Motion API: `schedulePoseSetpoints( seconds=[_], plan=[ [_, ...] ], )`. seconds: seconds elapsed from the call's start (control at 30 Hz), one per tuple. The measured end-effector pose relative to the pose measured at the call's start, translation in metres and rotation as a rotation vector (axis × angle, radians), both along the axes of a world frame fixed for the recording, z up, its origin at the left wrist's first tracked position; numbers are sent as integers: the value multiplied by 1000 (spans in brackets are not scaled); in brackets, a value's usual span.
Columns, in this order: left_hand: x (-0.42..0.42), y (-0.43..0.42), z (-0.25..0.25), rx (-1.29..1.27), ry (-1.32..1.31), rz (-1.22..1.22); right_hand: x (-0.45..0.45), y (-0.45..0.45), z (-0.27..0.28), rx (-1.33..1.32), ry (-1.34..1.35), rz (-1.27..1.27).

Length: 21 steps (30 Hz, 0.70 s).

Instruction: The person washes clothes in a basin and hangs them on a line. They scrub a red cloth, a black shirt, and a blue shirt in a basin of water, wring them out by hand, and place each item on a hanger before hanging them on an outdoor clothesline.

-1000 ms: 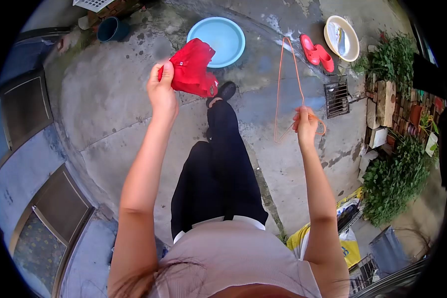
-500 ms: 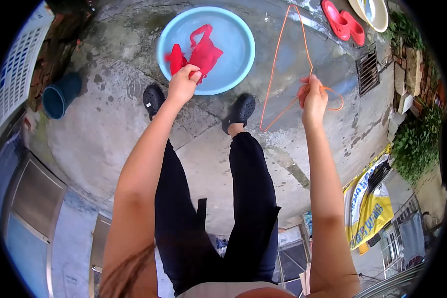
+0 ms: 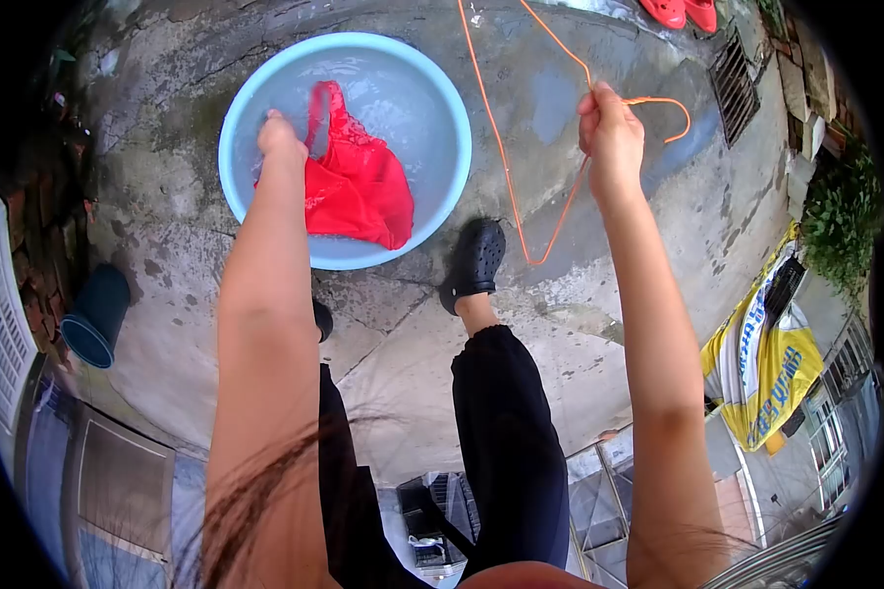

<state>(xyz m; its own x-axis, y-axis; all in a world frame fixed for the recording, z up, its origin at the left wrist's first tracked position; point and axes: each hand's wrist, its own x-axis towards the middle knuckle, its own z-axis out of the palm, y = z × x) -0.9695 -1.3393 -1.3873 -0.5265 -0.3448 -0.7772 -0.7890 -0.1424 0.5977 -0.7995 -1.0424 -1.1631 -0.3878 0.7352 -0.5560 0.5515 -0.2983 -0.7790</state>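
Note:
A wet red strappy garment [image 3: 359, 192] lies in the water of a light blue basin [image 3: 459, 157]. One strap loops up beside my left hand [image 3: 281, 135]. That hand is closed at the garment's left side, inside the basin; its fingertips are mostly hidden, and red cloth shows on both sides of the wrist. My right hand [image 3: 607, 123] is wrapped round an orange wire hanger [image 3: 498, 134] near its neck, holding it up to the right of the basin. The hanger's hook points right, and its long bar hangs on the left.
My dark clog [image 3: 478, 257] stands just below the basin. Red shoes [image 3: 680, 10] lie at the top right, near a drain grate [image 3: 734, 86]. A dark bucket [image 3: 96, 316] is at the left. A yellow and white sack [image 3: 764, 363] and plants [image 3: 835, 211] are at the right.
My left hand has moved left and farther into the basin, and the red garment is more spread out. The hanger remains in my right hand, slightly turned. The view has shifted.

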Motion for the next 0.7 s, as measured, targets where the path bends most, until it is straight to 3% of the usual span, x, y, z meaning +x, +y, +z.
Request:
schedulePoseSetpoints(
  seconds=[0.03,0.07,0.13,0.17,0.23,0.3,0.33,0.4,0.43,0.47,0.5,0.6,0.63,0.7],
  plan=[
    [8,5,-4,-4,3,-4,-3,1,-3,-51,-12,12],
    [12,9,-7,147,13,29,-6,5,-6,-85,-7,20],
    [19,54,57,563,52,12,-16,5,-6,-70,-9,5],
    [30,82,98,561,111,-94,-23,3,-6,-45,-16,-6],
    [57,138,158,323,204,-372,-35,-4,1,-72,24,23],
    [60,175,193,361,179,-553,-42,-10,15,-87,59,56],
    [45,183,180,359,192,-548,-43,-12,23,-97,62,71],
    [3,201,134,-145,495,-499,-35,-11,44,-52,-4,189],
    [-28,202,155,102,235,-358,-23,-11,55,-41,-2,193],
    [-60,199,128,313,133,-352,-10,-11,63,-82,-27,210],
    [-69,204,154,247,233,-439,-5,-12,72,-129,-54,224],
    [-60,229,152,204,419,-530,-3,-6,95,-174,46,81],
    [-46,229,166,66,539,-582,1,-3,95,-177,43,74],
    [-22,236,185,-76,666,-637,6,8,88,-35,33,197]
  ],
)
